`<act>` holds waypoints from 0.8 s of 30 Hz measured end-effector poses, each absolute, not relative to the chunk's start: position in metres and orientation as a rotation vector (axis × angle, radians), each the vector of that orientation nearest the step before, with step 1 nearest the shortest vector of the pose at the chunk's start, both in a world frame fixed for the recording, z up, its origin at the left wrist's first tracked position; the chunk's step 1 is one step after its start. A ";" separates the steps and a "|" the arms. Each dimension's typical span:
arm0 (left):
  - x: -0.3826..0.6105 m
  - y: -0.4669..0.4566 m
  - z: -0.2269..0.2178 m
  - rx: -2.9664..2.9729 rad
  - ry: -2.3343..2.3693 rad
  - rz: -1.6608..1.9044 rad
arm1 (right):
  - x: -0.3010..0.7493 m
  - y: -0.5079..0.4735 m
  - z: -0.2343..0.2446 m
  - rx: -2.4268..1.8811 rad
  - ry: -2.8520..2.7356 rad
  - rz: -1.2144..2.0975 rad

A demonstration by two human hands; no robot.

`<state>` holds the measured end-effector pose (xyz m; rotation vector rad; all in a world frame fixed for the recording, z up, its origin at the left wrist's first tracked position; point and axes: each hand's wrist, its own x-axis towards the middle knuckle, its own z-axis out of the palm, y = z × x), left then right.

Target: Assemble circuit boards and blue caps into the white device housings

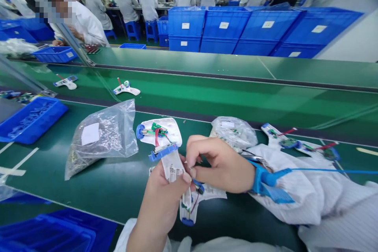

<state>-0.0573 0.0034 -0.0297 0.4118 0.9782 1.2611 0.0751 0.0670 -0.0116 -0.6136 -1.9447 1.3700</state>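
Note:
My left hand (165,195) is closed around the handle of a white plastic device housing (173,165). The housing's upper end carries a blue-framed part, a small green circuit board (159,128) and red and green wires. At the handle's side, the thumb and index finger of my right hand (218,163) are pinched together; whatever sits between them is too small to make out. Beneath my hands another white half-shell (211,193) with a blue end and wires lies on the green bench (118,189), partly hidden. A blue wrist strap (270,183) circles my right wrist.
Clear bags of small metal parts (103,138) and of other small parts (234,132) flank my hands. More wired housings (298,143) lie at right and on the green conveyor belt (206,94). A blue bin (32,120) stands left. Across the line sits a person (84,23).

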 end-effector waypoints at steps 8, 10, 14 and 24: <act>-0.043 -0.003 -0.026 0.363 1.025 1.189 | 0.091 0.055 -0.016 -0.816 -1.841 1.532; -0.043 -0.003 -0.025 0.390 1.037 1.155 | 0.097 0.056 -0.015 -0.795 -1.849 1.580; -0.042 -0.003 -0.023 0.543 1.135 1.091 | 0.105 0.064 -0.014 -0.755 -1.854 1.738; -0.037 -0.010 -0.018 0.728 1.193 1.005 | 0.117 0.063 0.004 -0.824 -2.469 0.982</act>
